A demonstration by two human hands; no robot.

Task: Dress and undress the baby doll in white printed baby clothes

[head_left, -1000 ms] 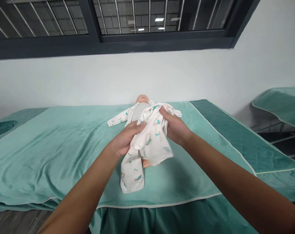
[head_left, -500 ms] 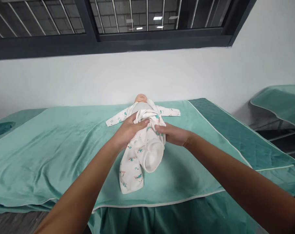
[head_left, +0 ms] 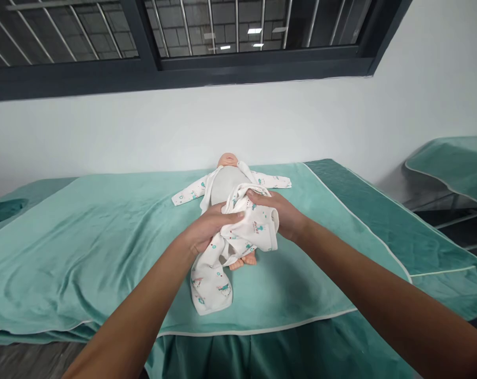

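A baby doll (head_left: 227, 159) lies on its back, head toward the wall, in a white printed top (head_left: 191, 191) with sleeves spread wide and the front parted over its grey torso (head_left: 227, 179). Bunched in both my hands are small white baby pants (head_left: 257, 227) with a teal and orange print. My left hand (head_left: 210, 226) grips their left side, thumb on top. On the other side, my right hand (head_left: 281, 210) pinches the gathered edge near the waist. One pant leg hangs down toward me. Below the cloth the doll's bare feet (head_left: 244, 260) show; its legs are mostly covered.
A mint-green blanket (head_left: 115, 247) with white piping covers the bed under the doll. Darker green bedding (head_left: 364, 210) extends to the right. Behind stands a white wall (head_left: 163, 131) below a barred window (head_left: 222, 31). Another green-covered surface (head_left: 455, 163) is at the far right.
The pants have been lifted and turned in my hands, their right leg swinging up and right. The doll's grey torso and feet have come into view. My left hand has moved slightly toward me.
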